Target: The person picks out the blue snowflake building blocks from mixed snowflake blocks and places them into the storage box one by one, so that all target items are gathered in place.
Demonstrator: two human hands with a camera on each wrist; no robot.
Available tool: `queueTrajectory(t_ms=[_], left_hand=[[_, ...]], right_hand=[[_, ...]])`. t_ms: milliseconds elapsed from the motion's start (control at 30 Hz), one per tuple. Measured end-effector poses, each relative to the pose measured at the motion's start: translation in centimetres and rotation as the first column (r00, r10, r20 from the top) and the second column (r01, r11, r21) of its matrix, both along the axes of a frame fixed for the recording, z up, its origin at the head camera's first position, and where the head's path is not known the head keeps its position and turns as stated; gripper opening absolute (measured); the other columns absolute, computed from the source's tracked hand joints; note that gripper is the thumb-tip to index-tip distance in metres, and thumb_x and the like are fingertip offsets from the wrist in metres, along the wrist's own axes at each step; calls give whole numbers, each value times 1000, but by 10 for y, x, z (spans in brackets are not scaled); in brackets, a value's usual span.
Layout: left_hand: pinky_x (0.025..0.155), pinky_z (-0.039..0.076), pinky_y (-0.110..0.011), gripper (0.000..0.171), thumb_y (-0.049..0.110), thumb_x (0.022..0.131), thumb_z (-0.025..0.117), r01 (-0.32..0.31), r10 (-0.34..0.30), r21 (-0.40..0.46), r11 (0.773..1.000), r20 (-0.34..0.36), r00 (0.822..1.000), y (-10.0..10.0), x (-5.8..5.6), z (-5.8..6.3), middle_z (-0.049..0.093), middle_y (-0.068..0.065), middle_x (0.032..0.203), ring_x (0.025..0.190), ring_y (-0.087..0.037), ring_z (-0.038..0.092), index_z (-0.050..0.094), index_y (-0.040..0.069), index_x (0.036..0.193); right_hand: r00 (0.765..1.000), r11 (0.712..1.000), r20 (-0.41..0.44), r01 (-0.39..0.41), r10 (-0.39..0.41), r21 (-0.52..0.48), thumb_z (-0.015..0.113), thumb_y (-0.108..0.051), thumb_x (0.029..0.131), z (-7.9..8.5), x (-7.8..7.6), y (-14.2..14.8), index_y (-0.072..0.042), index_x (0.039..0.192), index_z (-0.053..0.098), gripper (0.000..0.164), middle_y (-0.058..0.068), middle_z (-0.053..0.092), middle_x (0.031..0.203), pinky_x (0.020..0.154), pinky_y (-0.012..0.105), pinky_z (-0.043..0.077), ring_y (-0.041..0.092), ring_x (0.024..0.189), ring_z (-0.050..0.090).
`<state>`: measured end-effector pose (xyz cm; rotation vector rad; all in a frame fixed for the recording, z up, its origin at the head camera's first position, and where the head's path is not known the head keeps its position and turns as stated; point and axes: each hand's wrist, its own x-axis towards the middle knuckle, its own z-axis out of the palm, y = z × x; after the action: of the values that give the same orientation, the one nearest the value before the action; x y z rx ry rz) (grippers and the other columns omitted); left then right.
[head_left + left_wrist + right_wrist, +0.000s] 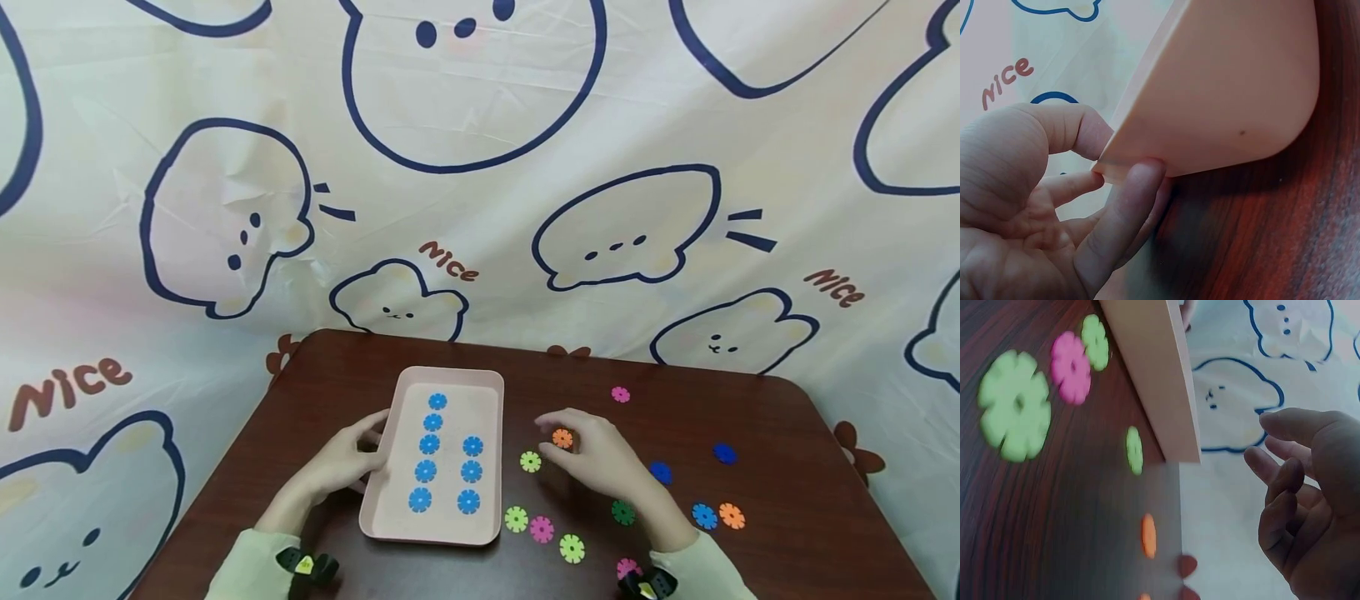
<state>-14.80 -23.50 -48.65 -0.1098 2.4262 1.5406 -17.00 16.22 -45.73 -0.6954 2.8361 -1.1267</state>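
A pale pink rectangular tray [431,533] rests on the dark table, with two columns of blue notched discs [425,471] inside. My left hand [341,454] grips the tray's left side; in the left wrist view its thumb and fingers [1129,206] pinch the edge. To the right of the tray, my right hand [596,454] hovers over the table with bent, parted fingers and holds nothing. An orange notched disc [562,438] shows between its thumb and fingers. Just left of that lies a light green disc [530,462]. The right wrist view shows the hand's fingers [1282,506] apart from any disc.
Loose discs lie right of the tray: light green [572,548], pink [542,529], dark green [623,512], dark blue [724,453], blue [704,516] and orange [732,516]. A pink disc [620,394] lies farther back. A cartoon-printed cloth [495,217] hangs behind the table [810,467].
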Motion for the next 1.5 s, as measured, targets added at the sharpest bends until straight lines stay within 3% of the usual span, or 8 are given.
queueTrajectory(t_ms=[100, 167, 367, 533, 767, 1067, 1267, 1500], left_hand=[[61, 62, -45, 73, 8, 92, 70, 0, 0, -3, 1000, 1, 1000, 0, 0, 0, 57, -19, 121, 82, -27, 68, 41, 12, 159], [60, 62, -45, 73, 8, 91, 70, 1, -1, -3, 1000, 0, 1000, 0, -1, 0, 57, -20, 121, 82, -27, 68, 41, 12, 159], [61, 62, -45, 73, 8, 92, 70, 3, -3, 2, 1000, -1, 1000, 0, -1, 0, 57, -19, 120, 82, -27, 68, 42, 12, 159], [61, 63, -45, 73, 8, 92, 70, 1, -1, 3, 1000, 3, 1000, -1, -1, -1, 57, -19, 120, 82, -27, 67, 42, 13, 158], [61, 63, -45, 73, 8, 91, 71, -3, 3, 1, 1000, 5, 1000, -2, 0, -1, 57, -19, 120, 82, -27, 68, 42, 13, 159], [61, 63, -45, 73, 8, 92, 71, -1, 1, 9, 1000, 1, 1000, 0, 0, 1, 57, -19, 120, 82, -27, 68, 42, 13, 158], [62, 63, -45, 73, 8, 92, 70, 1, -1, -1, 1000, 2, 1000, 1, -1, 2, 57, -20, 122, 81, -27, 68, 41, 13, 159], [62, 63, -45, 73, 8, 92, 70, 4, -4, 0, 1000, 5, 1000, 0, 0, 1, 57, -19, 120, 81, -27, 68, 42, 13, 159]], right_hand=[[1000, 1000, 15, 18, -17, -18, 80, -31, 92, 2, 5, 20, -29, 124, 73, 33, -9, 70, 117, 57, 28, 51, 15, 64, 57], [999, 999, 20, 32, -31, -28, 80, -33, 92, 2, 8, 33, -29, 124, 72, 33, -8, 71, 116, 52, 27, 48, 14, 57, 52], [998, 997, 4, 69, -68, -19, 79, -34, 93, -1, 20, 76, -29, 123, 72, 31, -6, 67, 96, 50, 27, 45, 11, 58, 51], [992, 992, 14, 125, -125, 5, 80, -33, 92, -6, 33, 109, -23, 122, 73, 32, -6, 68, 99, 48, 26, 45, 11, 56, 49], [973, 981, 127, 191, -194, 35, 80, -32, 92, -14, 46, 150, -17, 126, 71, 39, -2, 58, 81, 47, 28, 43, 14, 54, 48], [936, 967, 249, 223, -248, 125, 82, -38, 88, -32, 55, 194, -15, 130, 69, 50, 3, 59, 83, 51, 28, 42, 15, 55, 47], [929, 952, 247, 227, -274, 204, 83, -46, 85, -40, 56, 210, -14, 128, 71, 54, 8, 66, 128, 63, 28, 41, 13, 77, 52], [938, 933, 210, 210, -277, 292, 84, -49, 83, -42, 55, 216, -17, 118, 74, 49, 3, 67, 120, 77, 32, 51, 22, 105, 61]])
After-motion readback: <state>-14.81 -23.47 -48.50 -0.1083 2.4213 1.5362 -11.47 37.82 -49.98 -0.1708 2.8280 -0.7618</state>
